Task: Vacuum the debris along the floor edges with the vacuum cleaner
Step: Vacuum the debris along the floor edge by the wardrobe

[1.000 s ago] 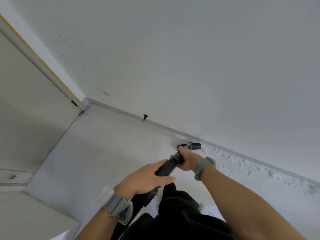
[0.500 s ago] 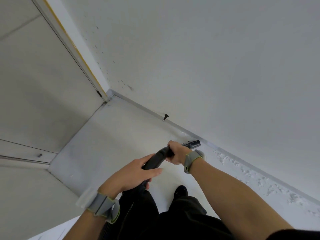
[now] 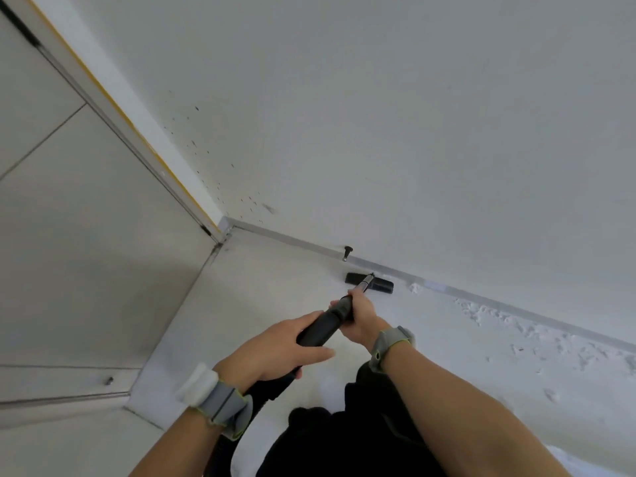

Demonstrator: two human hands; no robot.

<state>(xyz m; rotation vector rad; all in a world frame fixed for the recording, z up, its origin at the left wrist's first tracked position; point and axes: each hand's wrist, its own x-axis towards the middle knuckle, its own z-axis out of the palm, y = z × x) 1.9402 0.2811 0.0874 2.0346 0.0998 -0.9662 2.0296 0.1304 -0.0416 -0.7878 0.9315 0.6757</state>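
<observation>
Floor head [image 3: 370,283] now pushed beyond right hand [image 3: 361,318], at baseboard [image 3: 481,299]; debris [image 3: 483,312] right of it remains. Left hand [image 3: 275,346], right hand grasp wand [image 3: 325,327].

White wall [image 3: 378,115] meets pale floor [image 3: 261,287] along a grey skirting strip [image 3: 481,301], door [image 3: 69,235] leftward.

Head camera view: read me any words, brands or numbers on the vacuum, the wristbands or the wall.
None readable. The vacuum wand, its floor nozzle, the left wristband, the right wristband and the wall bear no lettering; the wall's dark specks are not text.
</observation>
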